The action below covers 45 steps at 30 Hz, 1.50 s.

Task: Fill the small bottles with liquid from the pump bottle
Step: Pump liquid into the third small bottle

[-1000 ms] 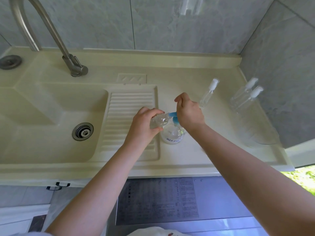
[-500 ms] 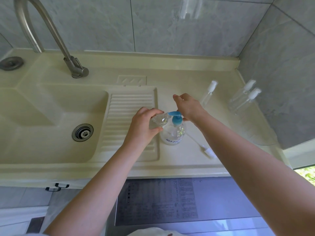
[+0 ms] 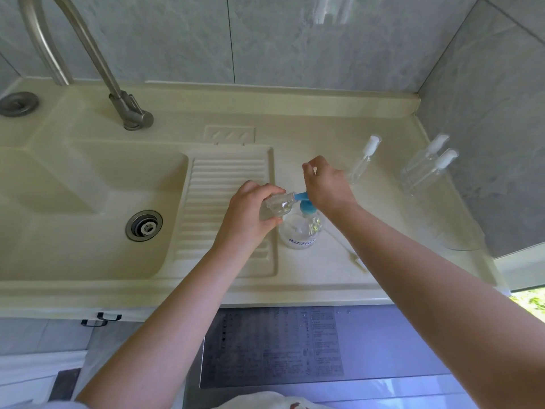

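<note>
My left hand (image 3: pixel 247 214) grips a small clear bottle (image 3: pixel 278 204), tilted with its open mouth against the blue nozzle of the pump bottle (image 3: pixel 298 233). The clear pump bottle stands on the cream counter just right of the ribbed washboard (image 3: pixel 227 178). My right hand (image 3: pixel 324 184) hovers over the blue pump head, its heel at the pump, fingers loosely curled and holding nothing. A white spray cap with its tube (image 3: pixel 358 262) lies on the counter to the right. Three capped small bottles stand farther back: one (image 3: pixel 364 160) in the middle, two (image 3: pixel 426 169) by the right wall.
The sink basin (image 3: pixel 88 184) with its drain (image 3: pixel 144 225) lies to the left, under a curved metal faucet (image 3: pixel 88 48). Tiled walls close the back and right side. The counter's front edge (image 3: pixel 265 293) runs below my forearms.
My right hand has lifted off the pump head, which has risen back into view. My left hand keeps the small bottle at the nozzle.
</note>
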Tool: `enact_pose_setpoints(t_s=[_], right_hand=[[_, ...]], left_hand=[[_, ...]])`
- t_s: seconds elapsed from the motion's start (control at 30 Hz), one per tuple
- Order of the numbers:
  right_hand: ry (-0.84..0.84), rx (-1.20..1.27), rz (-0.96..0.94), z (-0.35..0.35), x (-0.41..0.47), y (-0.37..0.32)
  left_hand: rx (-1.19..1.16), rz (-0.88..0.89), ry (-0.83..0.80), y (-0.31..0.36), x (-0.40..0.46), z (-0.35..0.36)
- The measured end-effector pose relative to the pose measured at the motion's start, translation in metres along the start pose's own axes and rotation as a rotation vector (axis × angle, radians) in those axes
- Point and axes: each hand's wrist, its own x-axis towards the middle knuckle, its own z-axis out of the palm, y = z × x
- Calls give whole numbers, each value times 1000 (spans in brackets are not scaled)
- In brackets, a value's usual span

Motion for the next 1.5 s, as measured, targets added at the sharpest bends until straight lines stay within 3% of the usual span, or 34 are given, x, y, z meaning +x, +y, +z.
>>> enact_pose_setpoints(t_s=[0.13,0.27,0.53,0.77,1.03,1.27,1.37,1.5], right_hand=[[47,63,30,4,-3,0],[-15,134,68,-4,-1,0],[85,3,0,4,-7,1],[32,134,72,-1,-4,3],[124,-55,-10,7,-5,5],[-17,147,61,-6,-4,1],[-37,103,41,-9,-5,1],[79,-40,-44,1,-6,4]], left_hand=[[7,-17,-10,-2,-1,4],[8,-10,-9,-1,-2,3],[-6,-20,-16,-2,-2,2],[-5,-16,-4,-5,-4,1],[-9,-16,-15,-7,-2,3],[13,-16,-19,-5,-2,4],[5,-11,-13,-5,-3,4],[-8,-7,-9,-4,-4,4]])
